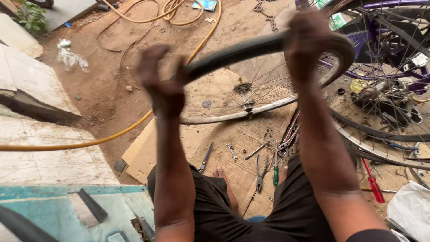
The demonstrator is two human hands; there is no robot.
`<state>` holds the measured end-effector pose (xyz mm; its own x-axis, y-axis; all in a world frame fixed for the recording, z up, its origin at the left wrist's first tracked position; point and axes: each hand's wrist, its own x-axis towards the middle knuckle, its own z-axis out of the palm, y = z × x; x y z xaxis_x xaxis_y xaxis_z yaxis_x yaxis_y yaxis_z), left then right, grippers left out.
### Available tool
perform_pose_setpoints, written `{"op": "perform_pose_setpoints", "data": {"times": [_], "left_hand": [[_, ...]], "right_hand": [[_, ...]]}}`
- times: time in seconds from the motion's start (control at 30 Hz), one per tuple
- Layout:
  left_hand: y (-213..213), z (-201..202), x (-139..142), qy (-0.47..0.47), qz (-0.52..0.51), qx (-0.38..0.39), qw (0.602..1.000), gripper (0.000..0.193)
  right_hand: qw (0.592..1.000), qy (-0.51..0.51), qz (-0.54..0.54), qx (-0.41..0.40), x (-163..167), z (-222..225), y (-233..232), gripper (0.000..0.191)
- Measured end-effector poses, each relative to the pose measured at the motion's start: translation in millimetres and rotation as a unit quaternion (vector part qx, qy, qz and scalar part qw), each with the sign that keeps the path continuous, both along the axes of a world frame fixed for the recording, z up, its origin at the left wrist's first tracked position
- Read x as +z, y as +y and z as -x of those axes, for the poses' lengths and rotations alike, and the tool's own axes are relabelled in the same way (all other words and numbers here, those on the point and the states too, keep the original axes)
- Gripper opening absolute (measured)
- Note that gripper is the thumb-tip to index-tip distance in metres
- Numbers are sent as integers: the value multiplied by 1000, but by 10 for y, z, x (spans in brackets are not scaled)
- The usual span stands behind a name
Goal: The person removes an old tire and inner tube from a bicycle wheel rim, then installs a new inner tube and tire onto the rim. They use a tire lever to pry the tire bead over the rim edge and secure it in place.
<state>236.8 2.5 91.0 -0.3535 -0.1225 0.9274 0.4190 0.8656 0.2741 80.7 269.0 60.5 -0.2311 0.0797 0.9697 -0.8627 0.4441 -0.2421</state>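
Both my hands are raised in front of me, gripping a black bicycle tyre [251,47] that arcs between them. My left hand [162,83] is blurred and closed on the tyre's left end. My right hand [309,40] is closed on its right part, where the rubber bends down. Behind the tyre a spoked bicycle wheel [244,96] with a pale metal rim stands over cardboard [224,139] on the ground.
Pliers [260,172], spanners [231,151], a green-handled screwdriver [276,172] and a red-handled screwdriver [373,181] lie on the cardboard near my feet. A purple bicycle [394,40] with a second wheel is at right. A yellow hose [134,123] crosses the dirt.
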Motion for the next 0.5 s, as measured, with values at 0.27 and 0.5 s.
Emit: {"op": "perform_pose_setpoints", "data": {"times": [0.27,0.5], "left_hand": [[-242,959,-144,-216,80,86,969,57],[-585,1930,-352,-77,100,137,982,51]], "right_hand": [[911,-219,-335,98,300,448,-277,41],[939,-210,-269,31,-18,1352,-551,39]]}}
